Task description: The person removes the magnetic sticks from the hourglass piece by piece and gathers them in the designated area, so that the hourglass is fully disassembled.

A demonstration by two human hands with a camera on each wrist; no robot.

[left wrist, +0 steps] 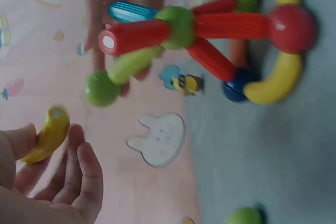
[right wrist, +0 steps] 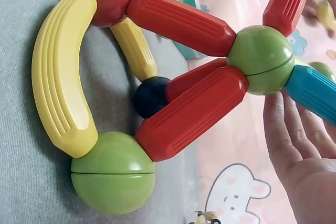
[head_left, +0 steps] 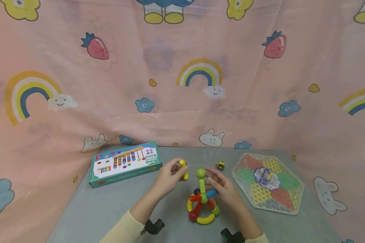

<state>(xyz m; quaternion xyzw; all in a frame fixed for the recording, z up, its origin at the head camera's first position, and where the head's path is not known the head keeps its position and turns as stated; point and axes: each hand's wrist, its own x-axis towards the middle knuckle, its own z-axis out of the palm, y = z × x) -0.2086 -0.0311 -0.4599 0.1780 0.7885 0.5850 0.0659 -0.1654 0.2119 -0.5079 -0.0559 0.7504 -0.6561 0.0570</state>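
Note:
My left hand (head_left: 166, 177) pinches a curved yellow magnetic stick (left wrist: 51, 136) between thumb and fingers, in the air left of a magnetic ball-and-stick model (right wrist: 191, 115). Yellow curved sticks and red, green and dark blue balls make the model's base ring. Red sticks rise from it to a central green ball (left wrist: 178, 27). From there a blue stick (head_left: 212, 193), a red stick (left wrist: 135, 36) and an upright light-green stick topped by a green ball (head_left: 201, 173) branch out. My right hand (head_left: 226, 192) is beside the model's right side, fingers extended; whether they touch it is unclear.
A Ring Challenge Game box (head_left: 126, 164) lies back left on the grey table. At the right lies a hexagonal board game (head_left: 267, 184). A small bee-like toy (head_left: 220, 165) sits behind the model. One loose green ball (left wrist: 245, 216) shows in the left wrist view. A patterned pink cloth hangs behind.

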